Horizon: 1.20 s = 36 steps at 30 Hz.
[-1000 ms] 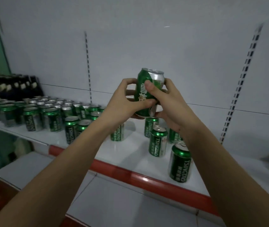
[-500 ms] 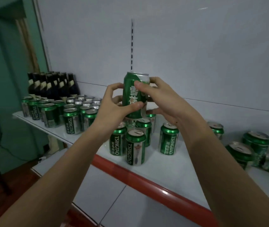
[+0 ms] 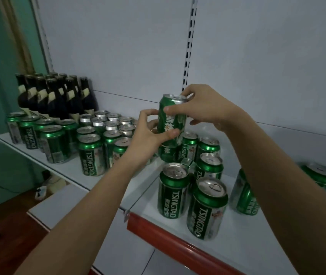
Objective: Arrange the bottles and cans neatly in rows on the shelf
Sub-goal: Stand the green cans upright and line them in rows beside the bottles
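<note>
Can (image 3: 171, 118) up in the air, green and upright, held above the shelf (image 3: 243, 243) between both hands! Left hand (image 3: 150, 135) wraps its lower half, thumb pressed across the front near the bottom, fingers curled round the back. Right hand (image 3: 207, 108) takes the upper half, thumb on the front below the rim, fingertips hooked over the silver top. Both grips are closed firmly on that can, and it hangs over the middle of the shelf, toward the back wall (image 3: 118, 46).

Directly beneath it, a loose cluster of cans (image 3: 207, 165) stands on the shelf, none in a clean line. Two more (image 3: 190, 201) stand close together near the red front edge (image 3: 168, 235), silver tops up. Another can (image 3: 245, 195) sits partly hidden behind the right forearm, and one (image 3: 319, 175) stands off toward the shelf's right end.

Over on the left half, it's a tidier picture: green cans in rows (image 3: 62, 137) running from the front edge back, silver-topped ones packed tight behind them. At the back left corner, dark bottles (image 3: 54, 96) stand shoulder to shoulder against the wall.
</note>
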Motion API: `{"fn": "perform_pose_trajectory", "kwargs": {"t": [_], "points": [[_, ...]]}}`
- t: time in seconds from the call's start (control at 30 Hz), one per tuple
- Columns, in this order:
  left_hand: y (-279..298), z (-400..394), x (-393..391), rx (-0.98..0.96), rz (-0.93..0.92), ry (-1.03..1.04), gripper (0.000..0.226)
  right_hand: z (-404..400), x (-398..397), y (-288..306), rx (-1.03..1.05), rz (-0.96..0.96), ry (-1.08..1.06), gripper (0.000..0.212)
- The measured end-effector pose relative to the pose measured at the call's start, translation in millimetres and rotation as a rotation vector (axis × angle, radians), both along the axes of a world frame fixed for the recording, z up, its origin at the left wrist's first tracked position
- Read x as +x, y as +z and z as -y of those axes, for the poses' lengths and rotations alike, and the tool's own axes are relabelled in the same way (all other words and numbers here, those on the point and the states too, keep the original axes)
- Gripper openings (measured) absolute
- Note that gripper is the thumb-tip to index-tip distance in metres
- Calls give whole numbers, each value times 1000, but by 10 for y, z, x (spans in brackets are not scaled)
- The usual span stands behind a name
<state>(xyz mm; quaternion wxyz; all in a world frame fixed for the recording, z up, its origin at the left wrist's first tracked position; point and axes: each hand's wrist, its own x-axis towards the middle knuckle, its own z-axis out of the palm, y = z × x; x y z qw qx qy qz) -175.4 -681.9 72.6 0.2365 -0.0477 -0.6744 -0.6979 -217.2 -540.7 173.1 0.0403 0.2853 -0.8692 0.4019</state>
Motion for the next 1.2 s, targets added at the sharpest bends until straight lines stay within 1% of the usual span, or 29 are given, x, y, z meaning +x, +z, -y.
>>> {"fn": "perform_pose_trajectory", "kwargs": {"t": [0.1, 0.2, 0.27, 0.33, 0.4, 0.43, 0.5, 0.57, 0.63, 0.77, 0.83, 0.93, 1.0, 1.03, 1.1, 1.2], "points": [[-292, 49, -132, 20, 1, 1, 58, 64, -170, -138, 101, 61, -52, 50], [-499, 62, -242, 1, 5, 27, 55, 138, -295, -284, 132, 111, -109, 67], [-576, 76, -292, -44, 16, 44, 55, 196, -357, -365, 157, 120, -143, 74], [-663, 78, -307, -146, 54, 74, 60, 257, -414, -445, 192, 103, -174, 75], [-767, 109, -310, -250, 102, 103, 66, 338, -485, -523, 222, 80, -228, 70], [-829, 119, -306, -273, 112, 101, 66, 369, -509, -559, 232, 77, -250, 62], [-926, 120, -275, -240, 130, 67, 65, 409, -549, -641, 231, 112, -261, 54], [-1015, 136, -272, -225, 139, 64, 64, 458, -567, -709, 239, 151, -242, 56], [-1092, 159, -300, -268, 135, 89, 64, 510, -572, -736, 274, 169, -228, 59], [-1123, 158, -297, -306, 144, 106, 58, 597, -580, -702, 341, 247, -204, 56], [-1122, 165, -287, -302, 140, 99, 55, 644, -581, -697, 376, 255, -202, 59], [-1132, 180, -276, -285, 113, 125, 60, 720, -567, -726, 408, 261, -227, 68], [-1123, 177, -250, -286, 81, 147, 65, 762, -549, -752, 410, 253, -242, 68], [-1117, 173, -233, -277, 77, 154, 66, 784, -546, -768, 409, 247, -247, 64], [-1113, 163, -209, -239, 72, 158, 65, 816, -549, -813, 392, 222, -256, 48], [-1127, 143, -200, -228, 42, 173, 62, 841, -570, -863, 385, 219, -242, 40]]}}
